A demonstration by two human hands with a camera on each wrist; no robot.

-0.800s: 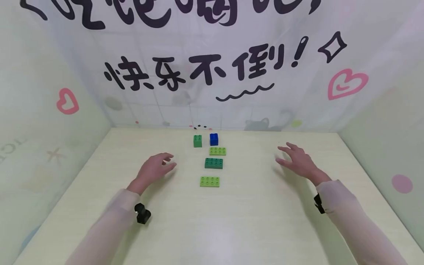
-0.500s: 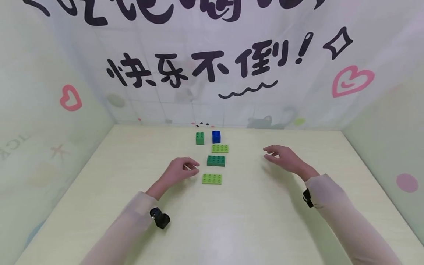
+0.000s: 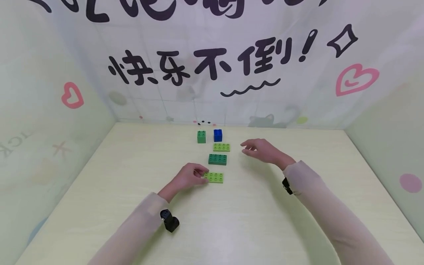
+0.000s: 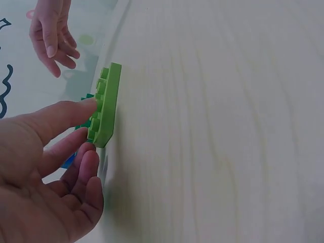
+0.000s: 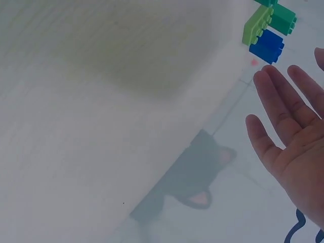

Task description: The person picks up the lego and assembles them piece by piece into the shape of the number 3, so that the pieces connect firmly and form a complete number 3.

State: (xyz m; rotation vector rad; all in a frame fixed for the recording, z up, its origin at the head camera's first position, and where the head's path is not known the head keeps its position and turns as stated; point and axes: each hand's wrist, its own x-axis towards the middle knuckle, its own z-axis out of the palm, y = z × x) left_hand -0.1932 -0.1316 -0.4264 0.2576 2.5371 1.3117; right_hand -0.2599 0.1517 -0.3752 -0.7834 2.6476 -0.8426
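In the head view my left hand (image 3: 189, 176) is at the left end of the nearest lime-green building brick (image 3: 216, 177), which lies studs up on the table. The left wrist view shows my thumb overlapping its studs, the index fingertip close by and the other fingers loosely bent. My right hand (image 3: 261, 150) holds nothing and hovers right of the farther lime-green brick (image 3: 221, 147), its fingers reaching left. Between the two lime-green bricks lies a dark green brick (image 3: 217, 159). Behind stand a small green brick (image 3: 201, 137) and a blue brick (image 3: 218, 135).
The pale wooden table (image 3: 212, 221) ends at a back wall (image 3: 185, 106) printed with black lettering, with side walls to the left and right. Black wrist cameras are strapped below both cuffs.
My left hand has moved right to the nearest lime-green brick. My right hand has come left, toward the farther bricks. The bricks keep their places while the head view shifts slightly.
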